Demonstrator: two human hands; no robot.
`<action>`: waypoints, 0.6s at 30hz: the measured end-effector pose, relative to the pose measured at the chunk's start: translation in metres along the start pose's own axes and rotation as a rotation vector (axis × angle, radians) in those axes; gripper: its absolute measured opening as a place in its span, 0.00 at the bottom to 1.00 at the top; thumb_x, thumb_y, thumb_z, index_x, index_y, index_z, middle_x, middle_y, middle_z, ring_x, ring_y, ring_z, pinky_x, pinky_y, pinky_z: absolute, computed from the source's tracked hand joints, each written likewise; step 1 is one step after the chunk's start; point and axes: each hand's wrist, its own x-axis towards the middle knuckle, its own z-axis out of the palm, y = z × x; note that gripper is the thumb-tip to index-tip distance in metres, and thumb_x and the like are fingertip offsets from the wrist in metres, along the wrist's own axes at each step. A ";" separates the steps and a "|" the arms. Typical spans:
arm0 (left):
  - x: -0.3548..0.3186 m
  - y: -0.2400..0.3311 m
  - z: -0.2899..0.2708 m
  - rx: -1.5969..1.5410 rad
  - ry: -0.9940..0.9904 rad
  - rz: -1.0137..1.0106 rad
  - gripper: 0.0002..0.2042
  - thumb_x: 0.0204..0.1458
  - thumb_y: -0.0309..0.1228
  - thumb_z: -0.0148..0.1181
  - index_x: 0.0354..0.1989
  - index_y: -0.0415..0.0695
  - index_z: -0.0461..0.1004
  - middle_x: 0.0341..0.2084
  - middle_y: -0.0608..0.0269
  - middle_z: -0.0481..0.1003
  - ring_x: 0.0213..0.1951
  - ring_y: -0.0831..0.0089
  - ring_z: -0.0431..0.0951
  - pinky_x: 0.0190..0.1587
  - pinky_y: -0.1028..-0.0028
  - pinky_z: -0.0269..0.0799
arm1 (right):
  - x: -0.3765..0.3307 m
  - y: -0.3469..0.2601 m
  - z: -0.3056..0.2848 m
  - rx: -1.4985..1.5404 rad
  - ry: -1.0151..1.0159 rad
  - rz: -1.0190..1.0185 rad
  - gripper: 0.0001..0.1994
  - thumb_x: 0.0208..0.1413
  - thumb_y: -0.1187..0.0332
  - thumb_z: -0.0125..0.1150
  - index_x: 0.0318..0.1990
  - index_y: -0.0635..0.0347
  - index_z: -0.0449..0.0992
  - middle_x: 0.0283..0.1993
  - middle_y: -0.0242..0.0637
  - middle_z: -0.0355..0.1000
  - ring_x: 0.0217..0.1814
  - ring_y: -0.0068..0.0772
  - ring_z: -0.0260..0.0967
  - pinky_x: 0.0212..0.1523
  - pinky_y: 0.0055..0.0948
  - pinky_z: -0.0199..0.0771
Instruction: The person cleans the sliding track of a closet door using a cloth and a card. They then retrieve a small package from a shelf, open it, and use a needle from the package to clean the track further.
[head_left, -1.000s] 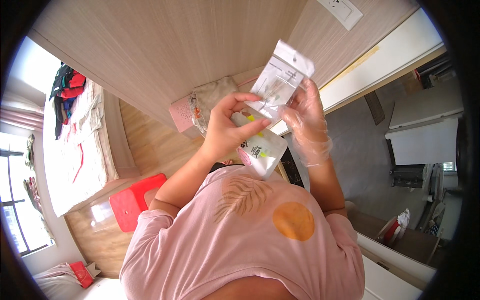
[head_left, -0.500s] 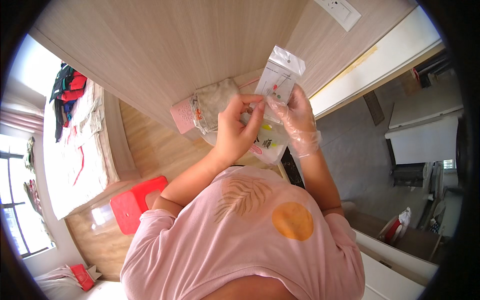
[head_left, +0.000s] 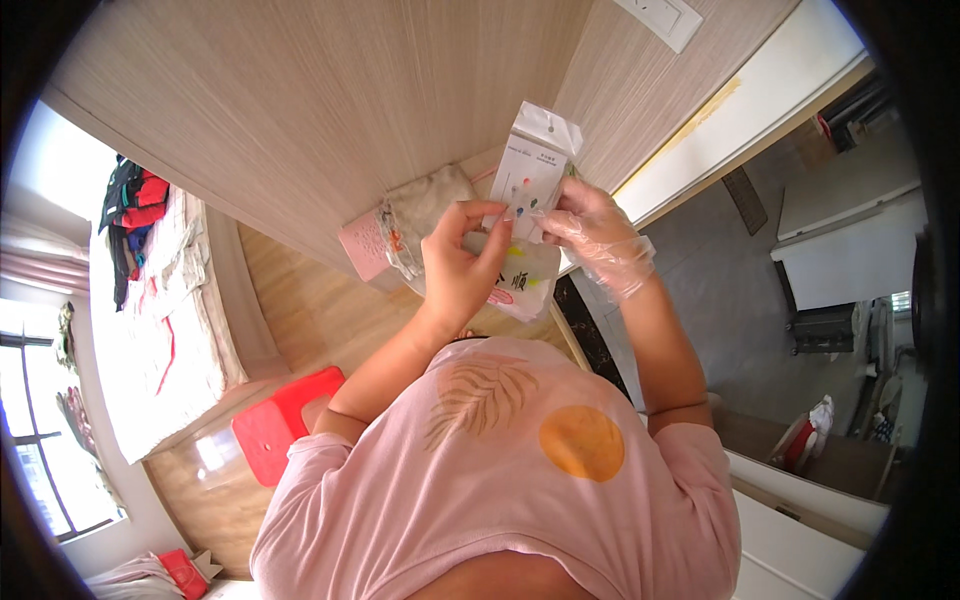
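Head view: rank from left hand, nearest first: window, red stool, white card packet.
1. White card packet: at the left hand, up and right.
2. Red stool: down-left, on the floor.
3. Window: far left.

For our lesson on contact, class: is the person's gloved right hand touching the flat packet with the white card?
Touching: the head view shows the right hand gripping the packet at its lower right edge, between thumb and fingers.

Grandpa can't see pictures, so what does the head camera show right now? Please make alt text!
A left hand and plastic-gloved right hand hold a small clear packet with a white card, a whitish pouch just below. A pink T-shirt fills the lower middle, and a red stool stands at left.
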 end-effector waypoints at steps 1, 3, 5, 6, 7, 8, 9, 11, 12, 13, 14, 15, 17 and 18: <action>-0.001 0.001 0.000 0.009 -0.002 -0.010 0.07 0.47 0.22 0.58 0.35 0.37 0.71 0.27 0.62 0.74 0.27 0.83 0.70 0.28 0.84 0.65 | -0.001 -0.002 -0.004 -0.001 -0.026 0.016 0.09 0.46 0.72 0.56 0.35 0.67 0.71 0.29 0.33 0.69 0.30 0.20 0.63 0.33 0.20 0.64; 0.001 0.000 0.000 0.007 0.002 -0.011 0.07 0.47 0.22 0.58 0.34 0.37 0.71 0.27 0.63 0.74 0.27 0.83 0.70 0.28 0.84 0.65 | 0.001 -0.008 -0.010 -0.052 -0.026 0.018 0.08 0.45 0.72 0.57 0.33 0.67 0.72 0.29 0.33 0.69 0.30 0.20 0.64 0.34 0.20 0.64; 0.001 -0.005 -0.002 -0.007 0.021 0.005 0.07 0.47 0.22 0.58 0.34 0.37 0.71 0.27 0.63 0.74 0.27 0.83 0.70 0.28 0.84 0.65 | 0.003 -0.012 -0.017 -0.095 -0.022 0.080 0.07 0.45 0.73 0.59 0.32 0.66 0.74 0.29 0.33 0.70 0.32 0.21 0.65 0.36 0.19 0.64; 0.001 -0.006 -0.003 -0.012 0.020 0.001 0.07 0.47 0.22 0.58 0.34 0.37 0.71 0.27 0.63 0.75 0.27 0.83 0.70 0.28 0.84 0.65 | 0.004 -0.012 -0.022 -0.173 -0.041 0.053 0.07 0.45 0.73 0.59 0.32 0.66 0.74 0.28 0.32 0.70 0.32 0.21 0.65 0.35 0.19 0.64; 0.002 -0.006 -0.003 -0.020 0.020 -0.002 0.07 0.47 0.22 0.58 0.34 0.37 0.71 0.27 0.63 0.75 0.28 0.83 0.70 0.28 0.84 0.65 | 0.004 -0.012 -0.028 -0.254 -0.059 0.026 0.07 0.45 0.73 0.59 0.32 0.65 0.74 0.28 0.32 0.70 0.31 0.21 0.65 0.34 0.19 0.64; 0.003 -0.006 -0.004 -0.028 0.021 -0.006 0.07 0.47 0.22 0.58 0.34 0.37 0.70 0.28 0.63 0.75 0.28 0.83 0.70 0.28 0.84 0.65 | 0.004 -0.012 -0.036 -0.335 -0.078 -0.001 0.07 0.45 0.73 0.60 0.32 0.65 0.74 0.28 0.32 0.70 0.31 0.20 0.65 0.33 0.19 0.64; 0.004 -0.007 -0.004 -0.018 0.028 0.016 0.07 0.47 0.21 0.58 0.34 0.37 0.70 0.28 0.63 0.75 0.28 0.83 0.71 0.28 0.84 0.65 | 0.003 -0.011 -0.046 -0.490 -0.112 -0.023 0.07 0.44 0.75 0.58 0.34 0.64 0.73 0.26 0.30 0.69 0.29 0.18 0.63 0.30 0.19 0.64; 0.004 -0.011 -0.004 0.001 0.045 0.060 0.06 0.47 0.21 0.57 0.35 0.37 0.70 0.28 0.63 0.75 0.28 0.84 0.71 0.28 0.84 0.65 | -0.005 -0.013 -0.064 -0.594 -0.182 -0.056 0.08 0.43 0.77 0.57 0.34 0.63 0.73 0.24 0.29 0.67 0.28 0.17 0.62 0.28 0.20 0.63; 0.005 -0.010 -0.006 -0.012 0.038 0.026 0.07 0.47 0.22 0.58 0.35 0.37 0.71 0.28 0.62 0.75 0.29 0.83 0.71 0.29 0.83 0.66 | -0.008 -0.015 -0.069 -0.646 -0.218 -0.072 0.08 0.43 0.79 0.56 0.34 0.63 0.73 0.23 0.28 0.66 0.27 0.17 0.61 0.27 0.20 0.63; 0.006 -0.009 -0.009 -0.023 0.031 -0.009 0.07 0.47 0.23 0.58 0.34 0.37 0.71 0.28 0.61 0.75 0.30 0.82 0.72 0.29 0.82 0.66 | -0.011 -0.015 -0.070 -0.578 -0.185 -0.074 0.08 0.44 0.78 0.53 0.34 0.64 0.73 0.23 0.28 0.64 0.28 0.17 0.60 0.29 0.18 0.62; 0.006 -0.009 -0.011 -0.034 0.025 -0.044 0.07 0.47 0.24 0.58 0.34 0.37 0.71 0.27 0.61 0.76 0.30 0.81 0.72 0.30 0.81 0.66 | -0.011 -0.018 -0.070 -0.397 -0.165 -0.025 0.08 0.45 0.77 0.52 0.35 0.65 0.73 0.23 0.28 0.64 0.28 0.17 0.60 0.29 0.17 0.61; 0.007 -0.009 -0.012 -0.029 0.012 -0.032 0.07 0.47 0.23 0.58 0.34 0.37 0.71 0.28 0.62 0.75 0.30 0.82 0.72 0.30 0.82 0.66 | -0.011 -0.020 -0.068 -0.215 -0.144 0.024 0.08 0.45 0.76 0.52 0.35 0.66 0.73 0.24 0.29 0.64 0.28 0.17 0.59 0.30 0.16 0.61; 0.008 -0.008 -0.013 -0.030 -0.025 -0.009 0.06 0.48 0.21 0.57 0.34 0.38 0.70 0.28 0.65 0.75 0.29 0.84 0.71 0.28 0.85 0.66 | -0.011 -0.017 -0.065 -0.015 -0.078 0.030 0.10 0.50 0.70 0.51 0.35 0.69 0.73 0.25 0.30 0.64 0.29 0.19 0.58 0.32 0.16 0.60; 0.008 -0.008 -0.012 -0.050 -0.050 -0.012 0.06 0.47 0.22 0.57 0.34 0.37 0.71 0.28 0.64 0.75 0.29 0.83 0.72 0.29 0.83 0.66 | -0.008 -0.012 -0.063 0.092 -0.093 0.020 0.11 0.51 0.69 0.51 0.34 0.69 0.73 0.25 0.30 0.64 0.29 0.19 0.58 0.32 0.17 0.61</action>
